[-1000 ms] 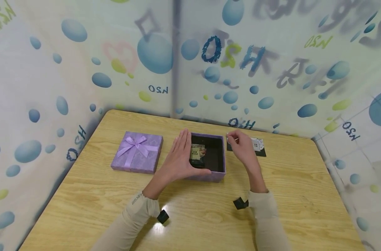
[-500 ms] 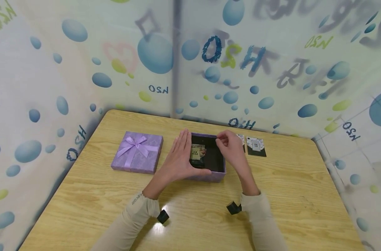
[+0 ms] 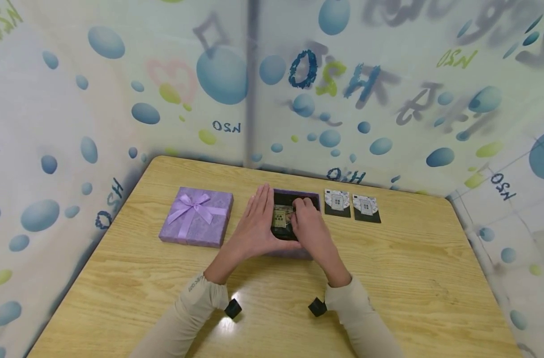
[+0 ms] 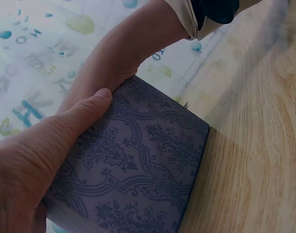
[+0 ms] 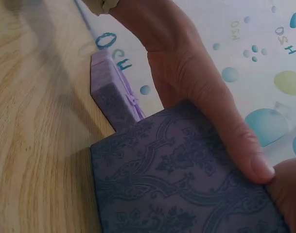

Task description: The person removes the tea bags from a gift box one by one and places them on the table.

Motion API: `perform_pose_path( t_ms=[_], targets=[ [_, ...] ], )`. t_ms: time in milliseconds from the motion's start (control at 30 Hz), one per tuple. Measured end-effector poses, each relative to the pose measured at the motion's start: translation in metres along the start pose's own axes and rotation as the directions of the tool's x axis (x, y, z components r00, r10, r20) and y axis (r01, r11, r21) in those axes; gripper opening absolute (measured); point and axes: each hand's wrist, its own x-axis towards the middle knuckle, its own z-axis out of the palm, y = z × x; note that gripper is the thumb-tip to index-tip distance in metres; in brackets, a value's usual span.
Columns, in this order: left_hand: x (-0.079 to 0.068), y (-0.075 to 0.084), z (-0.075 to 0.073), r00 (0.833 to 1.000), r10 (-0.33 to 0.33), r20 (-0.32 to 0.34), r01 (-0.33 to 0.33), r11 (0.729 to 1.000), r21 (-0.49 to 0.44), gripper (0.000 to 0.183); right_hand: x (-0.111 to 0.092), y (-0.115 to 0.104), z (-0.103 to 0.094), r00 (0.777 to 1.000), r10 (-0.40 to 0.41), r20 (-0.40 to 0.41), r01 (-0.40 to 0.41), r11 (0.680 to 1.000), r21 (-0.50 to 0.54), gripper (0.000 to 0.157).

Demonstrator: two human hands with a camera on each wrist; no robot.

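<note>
left grip [image 3: 255, 229] straight-fingered against the purple box [image 4: 143, 150], right grip [image 3: 314, 231] curled inside, hold unclear

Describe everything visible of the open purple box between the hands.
The purple gift box stands open on the wooden table, right of the bow-topped lid. It looks like paper-covered cardboard, with darker floral scrollwork outside and a black interior. The left hand rests against its left side and near edge; the right hand reaches inside, hiding part of it. A dark packet with a gold label shows inside.
</note>
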Motion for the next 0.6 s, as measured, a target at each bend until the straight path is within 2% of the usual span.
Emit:
perform_pose_path(
  t_ms=[133,233,333,400,467,600],
  targets=[
    [-0.001,-0.003,-0.004,1.0,0.004,-0.008,-0.004,1.0,0.008,0.153,0.005,-0.005,0.0,0.999,0.003,0.032,-0.002,0.999,-0.039,0.017],
    [0.0,-0.004,-0.004,1.0,0.009,-0.025,-0.009,1.0,0.007,0.153,0.008,-0.004,0.002,0.999,-0.021,0.05,0.026,0.995,-0.094,0.013],
    [0.001,-0.004,-0.001,0.999,0.014,-0.029,-0.014,1.0,0.002,0.153,0.011,-0.003,0.004,0.996,-0.013,0.09,0.027,0.989,-0.145,0.023],
    [0.0,-0.004,0.002,1.0,0.012,-0.019,-0.012,1.0,0.001,0.154,0.012,-0.002,0.007,0.989,0.018,0.149,0.004,0.989,-0.145,0.033],
    [-0.001,-0.003,0.003,1.0,0.009,-0.003,-0.009,1.0,-0.001,0.153,0.013,-0.002,0.009,0.969,0.064,0.237,-0.037,0.992,-0.119,0.039],
    [-0.002,-0.001,0.0,1.0,0.01,0.006,-0.01,1.0,-0.009,0.153,0.016,-0.002,0.011,0.913,0.146,0.381,-0.13,0.989,-0.067,0.043]
  ],
)
